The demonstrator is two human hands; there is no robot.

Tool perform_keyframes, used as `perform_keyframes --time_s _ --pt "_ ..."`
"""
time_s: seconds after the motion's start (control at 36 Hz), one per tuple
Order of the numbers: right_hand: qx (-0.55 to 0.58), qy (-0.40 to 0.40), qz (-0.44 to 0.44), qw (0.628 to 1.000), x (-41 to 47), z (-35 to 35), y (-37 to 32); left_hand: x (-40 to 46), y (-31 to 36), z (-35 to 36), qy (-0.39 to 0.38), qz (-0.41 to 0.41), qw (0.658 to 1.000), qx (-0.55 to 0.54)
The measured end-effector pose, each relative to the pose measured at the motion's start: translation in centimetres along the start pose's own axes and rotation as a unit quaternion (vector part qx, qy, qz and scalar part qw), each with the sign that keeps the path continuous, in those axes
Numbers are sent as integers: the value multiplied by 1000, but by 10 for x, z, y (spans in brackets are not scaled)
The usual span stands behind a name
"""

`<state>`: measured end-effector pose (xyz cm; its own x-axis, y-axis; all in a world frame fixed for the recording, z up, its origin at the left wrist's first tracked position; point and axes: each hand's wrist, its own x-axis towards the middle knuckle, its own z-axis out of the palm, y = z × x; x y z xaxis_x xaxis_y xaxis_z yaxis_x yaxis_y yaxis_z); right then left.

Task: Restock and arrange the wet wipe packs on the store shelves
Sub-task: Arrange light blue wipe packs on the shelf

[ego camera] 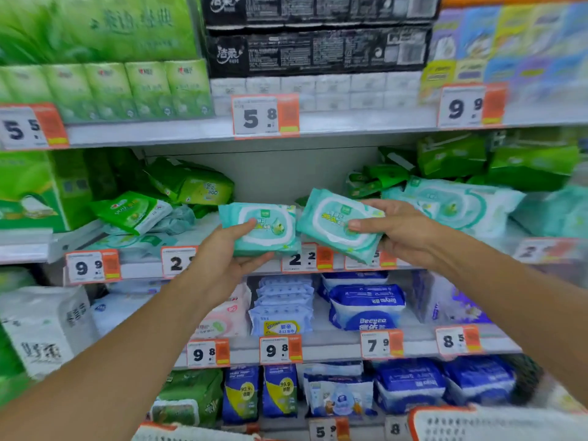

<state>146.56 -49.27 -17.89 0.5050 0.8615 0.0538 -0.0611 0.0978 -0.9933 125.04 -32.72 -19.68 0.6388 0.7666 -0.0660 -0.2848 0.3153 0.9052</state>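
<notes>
My left hand (pixel 222 259) grips one teal wet wipe pack (pixel 259 229), thumb on its face and fingers underneath. My right hand (pixel 404 233) pinches a second teal pack (pixel 334 222), tilted, just beside the first. I hold both in front of the middle shelf (pixel 152 272), above the 2.2 price tag (pixel 307 257). Green packs (pixel 191 186) lie jumbled behind.
</notes>
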Motion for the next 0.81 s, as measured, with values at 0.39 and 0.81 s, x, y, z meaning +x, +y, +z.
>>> perform_keyframes --time_s 0.39,0.81 --pt "-25 104 41 993 -151 -120 31 -70 -92 105 -121 -105 980 114" --pt "-341 207 261 879 -231 -210 154 -103 -271 190 -260 -203 843 424"
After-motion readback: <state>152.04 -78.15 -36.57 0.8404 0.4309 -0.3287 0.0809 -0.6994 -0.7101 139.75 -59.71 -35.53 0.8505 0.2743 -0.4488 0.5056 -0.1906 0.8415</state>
